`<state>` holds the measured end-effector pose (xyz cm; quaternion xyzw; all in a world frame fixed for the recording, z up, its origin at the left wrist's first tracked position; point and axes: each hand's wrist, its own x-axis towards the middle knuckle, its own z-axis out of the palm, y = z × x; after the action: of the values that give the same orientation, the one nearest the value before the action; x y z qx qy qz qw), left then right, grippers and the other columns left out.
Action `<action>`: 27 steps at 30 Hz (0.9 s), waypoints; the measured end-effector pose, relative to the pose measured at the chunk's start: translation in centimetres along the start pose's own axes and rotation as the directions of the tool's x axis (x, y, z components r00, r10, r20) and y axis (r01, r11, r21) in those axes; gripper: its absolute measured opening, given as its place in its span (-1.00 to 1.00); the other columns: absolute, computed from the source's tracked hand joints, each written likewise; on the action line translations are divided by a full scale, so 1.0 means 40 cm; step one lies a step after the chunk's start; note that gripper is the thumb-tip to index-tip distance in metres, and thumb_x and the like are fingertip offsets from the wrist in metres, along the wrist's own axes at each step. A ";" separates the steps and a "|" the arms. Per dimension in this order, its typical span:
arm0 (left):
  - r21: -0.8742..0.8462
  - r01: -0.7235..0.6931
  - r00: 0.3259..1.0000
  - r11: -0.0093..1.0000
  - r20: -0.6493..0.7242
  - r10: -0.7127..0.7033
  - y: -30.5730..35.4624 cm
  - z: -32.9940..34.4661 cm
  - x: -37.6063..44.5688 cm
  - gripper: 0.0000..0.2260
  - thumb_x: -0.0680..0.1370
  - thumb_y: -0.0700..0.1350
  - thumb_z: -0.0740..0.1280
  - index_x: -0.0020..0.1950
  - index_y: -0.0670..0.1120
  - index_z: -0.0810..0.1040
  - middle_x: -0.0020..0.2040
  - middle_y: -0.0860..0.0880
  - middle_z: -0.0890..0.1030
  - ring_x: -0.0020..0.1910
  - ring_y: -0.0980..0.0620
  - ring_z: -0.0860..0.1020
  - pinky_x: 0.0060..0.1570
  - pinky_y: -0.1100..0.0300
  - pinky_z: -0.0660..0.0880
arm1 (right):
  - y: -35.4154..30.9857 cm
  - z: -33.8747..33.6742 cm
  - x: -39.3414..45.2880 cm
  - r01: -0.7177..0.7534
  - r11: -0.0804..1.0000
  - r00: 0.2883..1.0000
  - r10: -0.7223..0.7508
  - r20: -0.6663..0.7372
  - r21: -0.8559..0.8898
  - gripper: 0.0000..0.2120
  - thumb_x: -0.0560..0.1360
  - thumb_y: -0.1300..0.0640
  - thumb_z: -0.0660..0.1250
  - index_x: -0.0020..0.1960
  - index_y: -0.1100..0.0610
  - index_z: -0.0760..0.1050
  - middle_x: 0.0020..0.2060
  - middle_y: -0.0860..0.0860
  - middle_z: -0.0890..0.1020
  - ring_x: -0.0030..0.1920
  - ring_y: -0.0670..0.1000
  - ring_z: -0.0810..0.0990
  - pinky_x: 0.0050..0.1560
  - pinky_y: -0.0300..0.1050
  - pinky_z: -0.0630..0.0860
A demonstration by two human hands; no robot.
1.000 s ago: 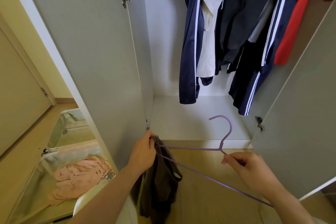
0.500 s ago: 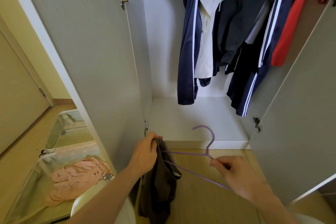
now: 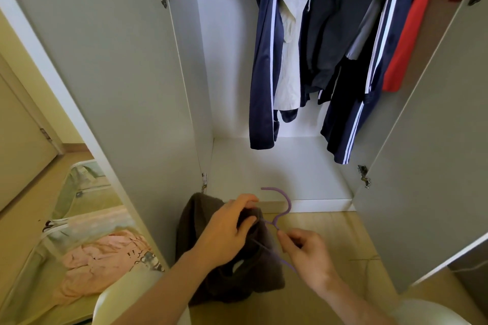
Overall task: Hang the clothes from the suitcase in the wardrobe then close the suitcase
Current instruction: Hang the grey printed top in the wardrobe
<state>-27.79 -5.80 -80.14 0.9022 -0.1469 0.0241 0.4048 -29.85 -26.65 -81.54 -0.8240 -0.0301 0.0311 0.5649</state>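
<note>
A brown top (image 3: 227,266) is held low in the middle of the frame, w/ the left hand (image 3: 227,229) curled tight round its upper edge. A purple hanger (image 3: 280,215) is pinched by the right hand (image 3: 306,253), fingers closed on the wire just below the hook. The hook points up & away, toward the wardrobe (image 3: 277,166); the hanger's long bar runs down to the lower right, under the right hand. One end of the bar is tucked at the cloth by the left hand, so the top lies just left of the hanger. Both hands are near, almost touching. A pink top (image 3: 103,258) is left in the suitcase (image 3: 79,187), lower left, lid open. The brown top is probably to be slid onto the bar next.
</note>
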 end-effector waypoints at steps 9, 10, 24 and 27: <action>0.412 -0.047 0.997 0.910 -0.040 0.070 -0.051 -0.045 0.033 -0.57 0.57 0.35 0.03 -0.04 0.13 0.57 -0.14 0.20 0.55 -0.09 0.22 0.48 0.18 0.15 0.39 | 0.010 -0.017 -0.004 0.043 0.998 0.997 -0.046 -0.068 -0.046 -0.64 0.59 0.14 0.39 -0.39 0.00 0.53 -0.50 -0.12 0.48 -0.45 -0.15 0.40 -0.33 -0.23 0.31; 0.397 -0.056 0.996 0.916 -0.045 0.081 -0.045 -0.052 0.038 -0.56 0.56 0.36 0.04 -0.07 0.12 0.58 -0.18 0.18 0.55 -0.15 0.23 0.48 0.11 0.15 0.41 | 0.004 -0.024 -0.001 0.082 0.992 0.988 -0.094 -0.124 -0.099 -0.74 0.57 0.14 0.42 -0.30 -0.03 0.60 -0.41 -0.13 0.56 -0.38 -0.14 0.48 -0.27 -0.28 0.36; 0.155 -0.035 0.969 0.987 -0.235 0.071 0.193 -0.161 0.114 -0.59 0.59 0.27 0.25 -0.35 0.06 0.54 -0.44 0.09 0.53 -0.38 0.11 0.53 -0.34 0.32 0.40 | -0.027 0.006 -0.047 0.371 0.848 0.927 -0.314 0.206 -0.379 -0.52 0.47 -0.15 0.38 0.34 -0.38 0.36 0.15 -0.47 0.32 0.00 -0.46 0.46 -0.01 -0.61 0.33; 0.173 -0.050 0.956 0.984 -0.276 0.097 0.228 -0.164 0.118 -0.58 0.59 0.25 0.28 -0.43 0.13 0.50 -0.48 0.13 0.51 -0.41 0.11 0.52 -0.38 0.34 0.37 | -0.058 0.019 -0.059 0.372 0.824 0.928 -0.335 0.160 -0.428 -0.52 0.47 -0.18 0.34 0.38 -0.29 0.39 0.19 -0.37 0.21 0.02 -0.22 0.53 0.01 -0.41 0.52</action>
<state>-25.37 -7.85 -68.37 0.9136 -0.1183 0.1800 0.3450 -32.29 -25.32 -79.59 -0.9103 -0.2106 -0.0498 0.3528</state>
